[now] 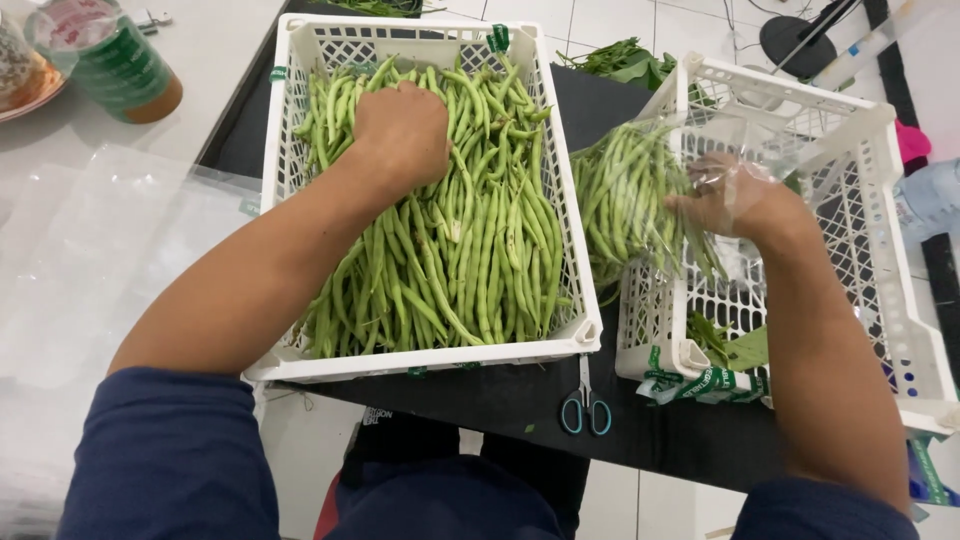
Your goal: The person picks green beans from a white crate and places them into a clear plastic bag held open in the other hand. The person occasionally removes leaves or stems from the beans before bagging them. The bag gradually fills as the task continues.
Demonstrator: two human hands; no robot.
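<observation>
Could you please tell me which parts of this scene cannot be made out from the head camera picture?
- Left hand: its fingertips are buried in the green beans, so the grip is hidden.
- Right hand: veiled by the clear plastic bag; its finger positions are blurred.
- Bottom of the left crate: covered by beans.
- Scissors: blades tucked under the crate's edge.
- Jar: cut off by the top edge.

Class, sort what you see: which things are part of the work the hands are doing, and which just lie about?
In use:
left hand
green beans
white crate
right hand
clear bag of beans

Lying about:
scissors
second crate
green jar
loose leaves
</observation>
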